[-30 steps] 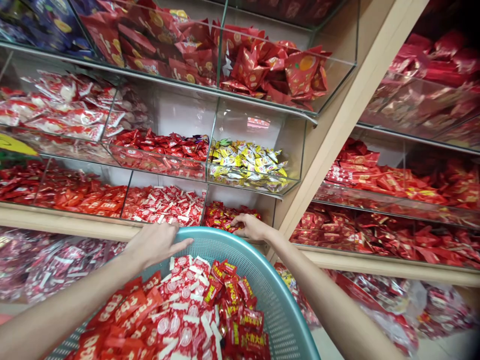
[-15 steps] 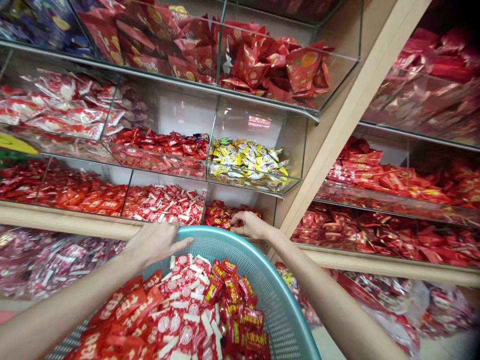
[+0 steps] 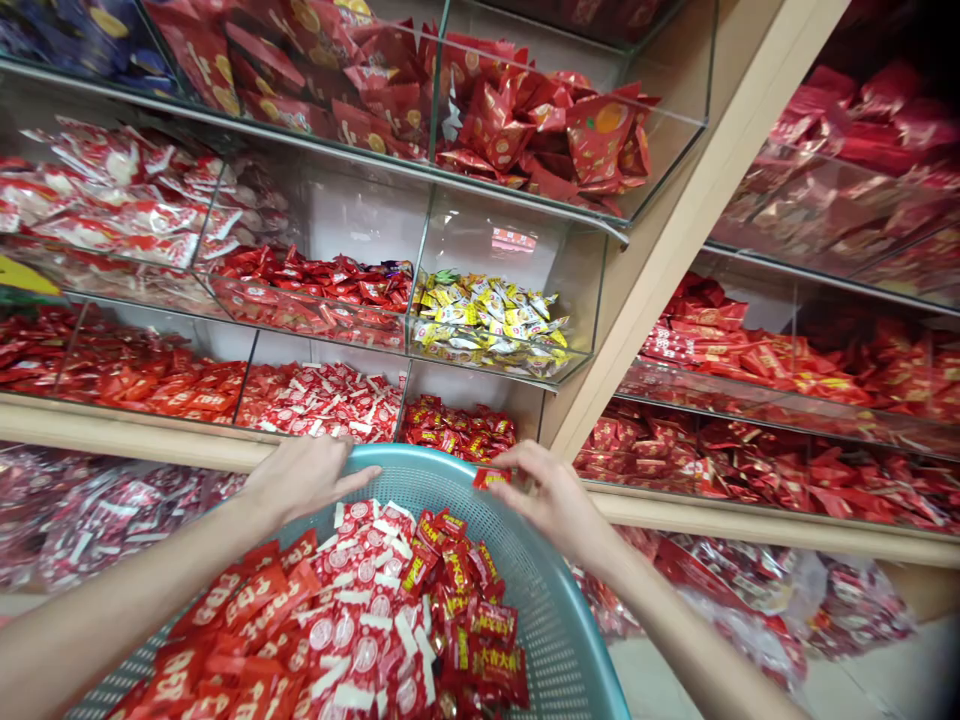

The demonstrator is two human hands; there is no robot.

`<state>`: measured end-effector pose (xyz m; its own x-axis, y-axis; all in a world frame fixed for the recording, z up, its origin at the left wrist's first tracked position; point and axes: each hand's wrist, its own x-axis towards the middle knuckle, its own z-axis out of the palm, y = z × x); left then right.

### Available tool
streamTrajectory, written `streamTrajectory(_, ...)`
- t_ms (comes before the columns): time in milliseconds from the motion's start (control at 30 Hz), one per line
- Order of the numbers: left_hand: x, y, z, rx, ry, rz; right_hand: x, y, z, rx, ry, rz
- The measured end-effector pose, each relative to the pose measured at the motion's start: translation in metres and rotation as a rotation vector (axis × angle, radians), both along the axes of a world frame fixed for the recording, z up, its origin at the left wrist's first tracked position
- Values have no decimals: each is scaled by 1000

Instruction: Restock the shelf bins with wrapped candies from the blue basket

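Note:
My left hand [image 3: 304, 475] is closed over the far left rim of a teal plastic basket [image 3: 551, 560], thumb lying along the inside. Between the thumb and fingers of my right hand [image 3: 551, 495] is a small red candy packet [image 3: 491, 479] with yellow print, held just over the basket's far rim. Inside the basket lie orange-red packets [image 3: 247, 610] at the left, red-and-white packets [image 3: 367, 570] in the middle, and dark red candies with yellow lettering [image 3: 491, 620] at the right. Similar red-and-yellow candies [image 3: 457, 425] fill a shelf bin just beyond the rim.
Glass-fronted bins rise in tiers ahead, with yellow-and-white candies [image 3: 491, 315] and large red bags [image 3: 525, 125]. A slanting wooden upright [image 3: 675, 250] divides them from more shelves at the right. Clear bags of packets [image 3: 750, 600] sit below the wooden ledge [image 3: 675, 510].
My right hand has come out of the bin, back toward me and right, with a red candy packet in its fingers. My left hand stays on the rim.

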<state>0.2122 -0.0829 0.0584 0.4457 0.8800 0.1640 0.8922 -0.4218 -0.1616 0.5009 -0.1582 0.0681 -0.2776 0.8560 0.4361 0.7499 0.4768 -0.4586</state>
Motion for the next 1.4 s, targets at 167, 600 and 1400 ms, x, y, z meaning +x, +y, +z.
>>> streamTrajectory(167,-2,0,-1,-4,-6,6,-22,-25,-22,-15,-171,-33)
streamTrajectory(600,-2,0,0,-13,-7,20,-21,-1,-7,25,-271,-135)
streamTrajectory(1400,-4,-2,2,-39,-16,23,-15,112,-11,-115,-857,-69)
